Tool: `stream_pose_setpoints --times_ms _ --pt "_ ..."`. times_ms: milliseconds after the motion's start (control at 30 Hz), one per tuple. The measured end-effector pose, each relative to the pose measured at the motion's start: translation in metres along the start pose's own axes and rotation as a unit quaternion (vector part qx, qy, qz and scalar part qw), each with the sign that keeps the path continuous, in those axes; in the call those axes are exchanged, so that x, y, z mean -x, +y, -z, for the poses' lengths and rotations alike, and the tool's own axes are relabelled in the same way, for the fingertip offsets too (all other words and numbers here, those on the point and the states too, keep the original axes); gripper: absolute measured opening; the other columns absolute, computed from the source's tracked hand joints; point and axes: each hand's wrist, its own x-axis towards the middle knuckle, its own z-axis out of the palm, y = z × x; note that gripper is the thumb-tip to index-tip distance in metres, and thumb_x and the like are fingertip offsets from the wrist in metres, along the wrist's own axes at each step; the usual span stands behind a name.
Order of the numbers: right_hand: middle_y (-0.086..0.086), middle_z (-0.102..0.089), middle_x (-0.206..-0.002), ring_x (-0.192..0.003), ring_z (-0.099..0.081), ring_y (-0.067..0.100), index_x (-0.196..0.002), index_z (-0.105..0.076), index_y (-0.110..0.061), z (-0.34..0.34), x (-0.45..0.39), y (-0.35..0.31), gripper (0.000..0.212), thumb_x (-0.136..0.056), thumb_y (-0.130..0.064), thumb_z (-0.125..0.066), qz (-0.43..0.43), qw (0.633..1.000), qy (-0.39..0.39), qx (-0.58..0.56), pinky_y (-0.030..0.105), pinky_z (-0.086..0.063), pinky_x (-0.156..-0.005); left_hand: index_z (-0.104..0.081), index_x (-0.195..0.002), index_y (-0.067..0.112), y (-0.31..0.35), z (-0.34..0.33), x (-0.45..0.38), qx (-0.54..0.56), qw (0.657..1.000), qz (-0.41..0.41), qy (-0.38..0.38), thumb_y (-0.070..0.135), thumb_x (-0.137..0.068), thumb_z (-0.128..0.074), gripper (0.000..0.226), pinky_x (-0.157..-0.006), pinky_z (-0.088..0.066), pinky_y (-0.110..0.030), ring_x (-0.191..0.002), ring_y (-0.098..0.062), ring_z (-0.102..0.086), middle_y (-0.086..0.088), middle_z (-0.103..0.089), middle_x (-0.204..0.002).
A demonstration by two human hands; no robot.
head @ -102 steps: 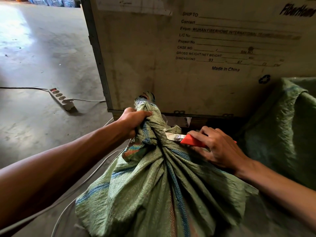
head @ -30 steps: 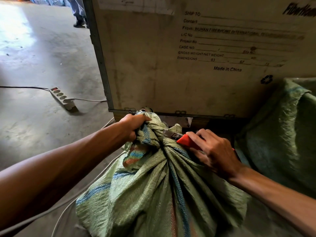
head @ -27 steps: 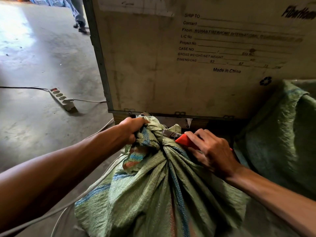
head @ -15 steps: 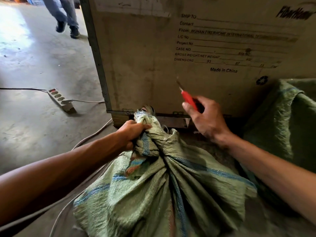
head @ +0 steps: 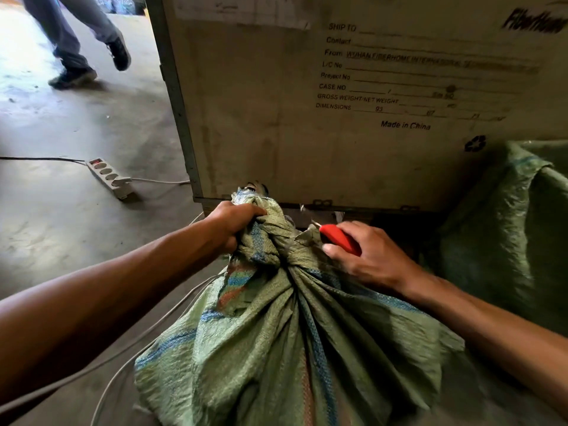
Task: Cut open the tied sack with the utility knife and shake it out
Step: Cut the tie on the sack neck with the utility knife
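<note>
A green woven sack [head: 276, 342] with blue and orange stripes stands in front of me, its neck gathered into a knot at the top. My left hand [head: 233, 224] grips the bunched tail of the sack above the knot. My right hand [head: 367, 256] holds a red utility knife [head: 339, 238] against the right side of the knot. The blade tip points left into the fabric and is mostly hidden.
A large wooden shipping crate [head: 338, 103] stands right behind the sack. A second green sack [head: 516, 229] sits at the right. On the concrete floor lie a white power strip [head: 109, 177] and cables. A person's legs [head: 73, 35] walk by at the upper left.
My right hand, raised with the knife half a second ago, has come back down to the right side of the knot. The walking person has moved further into view.
</note>
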Motion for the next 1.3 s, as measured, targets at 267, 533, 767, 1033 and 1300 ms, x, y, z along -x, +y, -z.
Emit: stream_pose_setpoints --times_ms 267,533,767,1033,1300 --pt "0.001 -0.056 -0.121 -0.113 -0.055 0.023 -0.129 -0.045 -0.026 0.004 0.019 0.012 0.047 -0.087 -0.046 -0.052 0.053 0.979 -0.08 0.177 0.042 -0.05 -0.088 -0.062 -0.106 0.0 -0.001 0.002 -0.013 -0.012 0.999 0.029 -0.014 0.012 -0.082 -0.068 0.028 -0.044 -0.056 -0.034 -0.049 -0.024 -0.068 -0.015 -0.069 -0.077" --pt "0.002 -0.055 -0.116 -0.1 -0.056 0.021 -0.132 -0.041 -0.027 0.001 0.015 0.008 0.05 -0.087 -0.046 -0.051 0.077 0.972 -0.072 0.21 0.043 -0.05 -0.083 -0.061 -0.109 0.0 0.0 0.002 -0.015 -0.02 0.999 0.031 -0.021 0.013 -0.083 -0.068 0.03 -0.048 -0.057 -0.035 -0.058 -0.026 -0.07 -0.015 -0.071 -0.082" --pt "0.003 -0.055 -0.117 -0.097 -0.058 0.023 -0.132 -0.042 -0.027 0.003 0.012 0.003 0.048 -0.088 -0.043 -0.052 0.103 0.969 -0.059 0.217 0.041 -0.051 -0.079 -0.061 -0.099 0.001 0.001 0.0 -0.012 -0.026 0.999 0.023 -0.015 0.012 -0.083 -0.067 0.02 -0.048 -0.057 -0.034 -0.051 -0.024 -0.069 -0.014 -0.07 -0.077" --pt "0.009 -0.057 -0.102 -0.077 -0.064 0.031 -0.123 -0.051 -0.017 -0.002 0.013 0.004 0.043 -0.085 -0.036 -0.059 0.152 0.958 0.0 0.244 0.036 -0.048 -0.061 -0.061 -0.094 0.001 0.001 -0.001 -0.011 -0.023 0.999 0.024 -0.024 0.01 -0.084 -0.066 0.015 -0.044 -0.058 -0.034 -0.051 -0.024 -0.068 -0.015 -0.068 -0.078" --pt "0.008 -0.06 -0.087 -0.067 -0.064 0.022 -0.112 -0.055 -0.01 -0.015 0.017 0.013 0.046 -0.073 -0.028 -0.074 0.193 0.935 0.083 0.286 0.032 -0.051 -0.038 -0.059 -0.08 0.003 -0.001 -0.001 -0.009 -0.023 0.998 0.041 -0.039 0.009 -0.086 -0.063 0.009 -0.037 -0.054 -0.03 -0.037 -0.02 -0.064 -0.01 -0.067 -0.053"
